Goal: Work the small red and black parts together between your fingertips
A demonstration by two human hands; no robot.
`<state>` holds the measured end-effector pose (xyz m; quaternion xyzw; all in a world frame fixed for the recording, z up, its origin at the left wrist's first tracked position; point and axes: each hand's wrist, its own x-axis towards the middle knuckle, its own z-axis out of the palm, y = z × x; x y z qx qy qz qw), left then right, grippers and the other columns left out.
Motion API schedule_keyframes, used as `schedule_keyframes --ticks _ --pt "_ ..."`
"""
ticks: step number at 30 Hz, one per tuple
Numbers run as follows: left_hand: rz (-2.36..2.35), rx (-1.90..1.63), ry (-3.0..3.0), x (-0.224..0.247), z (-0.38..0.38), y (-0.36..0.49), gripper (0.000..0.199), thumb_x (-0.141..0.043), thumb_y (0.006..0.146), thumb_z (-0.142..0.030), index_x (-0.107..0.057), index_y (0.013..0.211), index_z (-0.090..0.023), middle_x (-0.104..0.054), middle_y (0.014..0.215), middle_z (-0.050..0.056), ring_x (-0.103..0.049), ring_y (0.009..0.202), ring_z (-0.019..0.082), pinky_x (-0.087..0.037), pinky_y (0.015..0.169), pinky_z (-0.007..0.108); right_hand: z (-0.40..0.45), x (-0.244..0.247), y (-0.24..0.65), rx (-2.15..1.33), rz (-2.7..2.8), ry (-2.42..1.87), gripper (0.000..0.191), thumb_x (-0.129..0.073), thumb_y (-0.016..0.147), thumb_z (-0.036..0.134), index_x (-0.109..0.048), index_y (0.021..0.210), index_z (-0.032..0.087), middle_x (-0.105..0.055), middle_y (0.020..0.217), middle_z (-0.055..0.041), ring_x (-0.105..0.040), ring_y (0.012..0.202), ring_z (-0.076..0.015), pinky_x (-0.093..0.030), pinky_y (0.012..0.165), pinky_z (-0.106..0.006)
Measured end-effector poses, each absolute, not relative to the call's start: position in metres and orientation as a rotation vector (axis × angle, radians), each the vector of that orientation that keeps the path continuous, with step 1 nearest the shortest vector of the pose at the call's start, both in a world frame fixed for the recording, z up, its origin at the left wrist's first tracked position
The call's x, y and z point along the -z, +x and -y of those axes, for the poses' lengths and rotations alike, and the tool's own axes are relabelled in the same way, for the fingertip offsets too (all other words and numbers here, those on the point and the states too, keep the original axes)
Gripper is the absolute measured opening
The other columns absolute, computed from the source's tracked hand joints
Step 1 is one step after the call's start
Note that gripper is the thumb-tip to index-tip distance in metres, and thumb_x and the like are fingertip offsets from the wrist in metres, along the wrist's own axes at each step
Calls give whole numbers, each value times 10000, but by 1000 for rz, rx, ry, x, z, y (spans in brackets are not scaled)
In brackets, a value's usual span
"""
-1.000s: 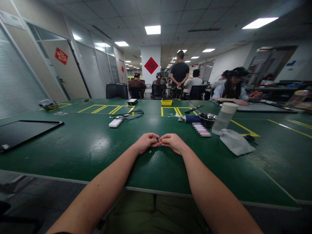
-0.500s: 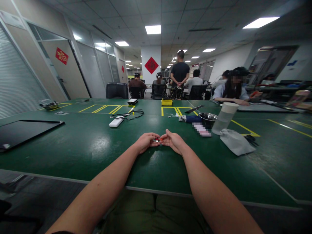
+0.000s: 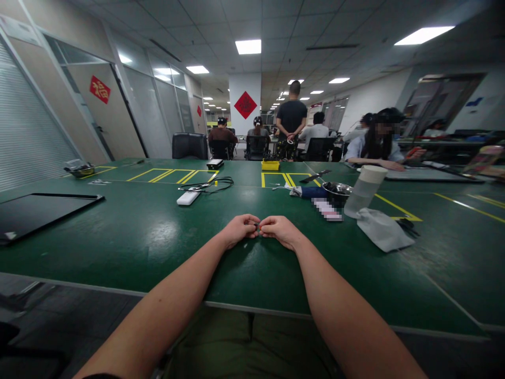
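Black panel point(image 3: 49, 213), flat on glossy green table point(image 3: 130, 252), yellow tape point(image 3: 263, 180). Pale door point(image 3: 108, 118) behind, red sign point(image 3: 100, 90). White block point(image 3: 188, 197), black cable point(image 3: 204, 185) adjacent. Left hand point(image 3: 239, 230), thumb and fingertips close, contents too hidden to tell. Orange piece point(image 3: 260, 227), tiny, partly hidden, between both hands. Right hand point(image 3: 282, 231), pinching it. Steel bowl point(image 3: 338, 199); frosted bottle point(image 3: 363, 192); pale pouch point(image 3: 384, 230); beyond, seated person point(image 3: 376, 145).

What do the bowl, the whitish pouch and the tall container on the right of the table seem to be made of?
Bowl: probably polished metal, given its silvery rim and sharp highlights.
Whitish pouch: soft fabric or perhaps thin plastic; it looks matte and creased.
Tall container: likely plastic; smooth translucent body, opaque off-white lid.
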<state>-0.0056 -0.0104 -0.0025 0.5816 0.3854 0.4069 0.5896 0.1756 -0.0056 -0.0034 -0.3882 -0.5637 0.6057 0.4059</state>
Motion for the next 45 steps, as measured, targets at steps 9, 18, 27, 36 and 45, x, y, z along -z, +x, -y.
schedule_keyframes --ticks 9,18,27,36,45 --pt "-768 -987 1049 -3 7 -8 175 -541 823 -176 -636 938 -85 -671 897 147 -687 774 188 -565 721 281 1 -1 178 -1652 1184 -885 409 -508 870 457 -651 754 92 -682 773 -134 -677 694 -176 -549 635 -257" --pt "-839 -958 1109 -1 11 -6 229 -617 731 -14 -634 944 -95 -678 876 117 -678 746 143 -554 704 225 4 -4 177 -1666 1214 -884 119 -577 797 161 -664 758 90 -697 781 -123 -678 692 -169 -557 649 -259" --pt "-871 -937 1278 2 10 -6 212 -585 754 -25 -642 937 -116 -683 794 84 -668 682 120 -533 614 188 10 -2 175 -1566 1380 -990 101 -668 684 68 -660 776 111 -704 757 -96 -687 689 -157 -564 638 -227" --pt "-863 -1003 1054 -1 7 -6 215 -498 749 16 -617 899 -83 -681 815 125 -684 709 155 -562 656 232 4 -3 176 -1587 1252 -892 239 -593 836 322 -642 755 102 -685 778 -115 -683 714 -167 -546 637 -229" --pt "-804 -1027 1057 0 8 -6 188 -602 739 -21 -598 916 -85 -669 859 124 -683 754 155 -556 724 246 3 -2 177 -1595 1237 -893 121 -603 803 207 -651 757 106 -697 825 -120 -682 729 -174 -554 654 -253"
